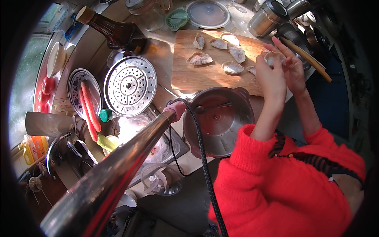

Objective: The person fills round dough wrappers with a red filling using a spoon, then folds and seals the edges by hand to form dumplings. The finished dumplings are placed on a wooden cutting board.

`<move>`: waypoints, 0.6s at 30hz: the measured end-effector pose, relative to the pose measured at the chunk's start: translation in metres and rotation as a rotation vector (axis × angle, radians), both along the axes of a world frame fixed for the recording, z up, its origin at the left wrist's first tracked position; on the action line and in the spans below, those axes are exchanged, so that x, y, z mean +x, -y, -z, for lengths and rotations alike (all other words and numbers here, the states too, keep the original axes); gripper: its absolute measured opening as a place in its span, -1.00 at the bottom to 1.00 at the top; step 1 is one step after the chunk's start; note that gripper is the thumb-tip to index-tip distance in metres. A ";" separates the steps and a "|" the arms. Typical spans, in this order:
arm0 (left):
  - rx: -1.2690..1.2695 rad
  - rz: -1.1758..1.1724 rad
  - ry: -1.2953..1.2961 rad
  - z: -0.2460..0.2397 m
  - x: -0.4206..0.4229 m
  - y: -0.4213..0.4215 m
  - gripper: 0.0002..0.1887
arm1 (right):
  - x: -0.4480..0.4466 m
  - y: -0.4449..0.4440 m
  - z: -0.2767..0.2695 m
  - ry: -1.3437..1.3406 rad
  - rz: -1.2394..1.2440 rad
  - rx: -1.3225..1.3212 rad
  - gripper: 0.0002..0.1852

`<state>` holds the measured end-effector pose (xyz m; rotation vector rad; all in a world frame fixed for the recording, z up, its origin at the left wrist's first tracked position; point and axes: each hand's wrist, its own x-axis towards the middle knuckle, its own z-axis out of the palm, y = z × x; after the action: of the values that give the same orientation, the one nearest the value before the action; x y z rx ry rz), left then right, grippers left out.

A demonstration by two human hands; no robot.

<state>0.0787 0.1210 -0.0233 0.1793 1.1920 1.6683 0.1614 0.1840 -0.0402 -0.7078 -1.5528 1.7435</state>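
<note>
My left hand (270,77) pinches a dumpling (273,58) above the right end of a wooden cutting board (192,78). Against its other side rest the thumb and fingers of my right hand (296,72), with a couple of fingertips stretched outward. Several pleated, floured dumplings (232,67) lie on the board, some in a cluster near its top edge. One of them is partly hidden behind my left hand. Just below the board is a reddish-brown pot (219,130) with a spoon (204,109) inside and bits of residue on its inner wall.
Left of the board are a perforated steamer plate (142,86), a dark bottle (124,34) and sausage-like red sticks (88,103) on a patterned plate. A green dumpling mould (176,18) and steel canister (268,19) stand behind. A metal pole (118,157) with a cable crosses the foreground.
</note>
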 end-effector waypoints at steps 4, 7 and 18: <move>-0.229 0.112 -0.547 0.004 -0.003 -0.006 -0.70 | 0.005 -0.013 -0.002 0.111 -0.122 0.098 -0.54; -0.059 -0.076 0.055 0.006 0.009 -0.015 -0.70 | 0.008 -0.013 0.000 0.095 -0.057 0.022 -0.57; -0.207 0.209 -0.429 0.005 0.008 0.008 -0.69 | 0.008 -0.008 -0.008 0.092 -0.103 -0.123 -0.69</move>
<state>0.0869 0.1130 -0.0279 0.5337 1.5963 1.3492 0.1697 0.1919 -0.0323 -0.7909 -1.5782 1.9196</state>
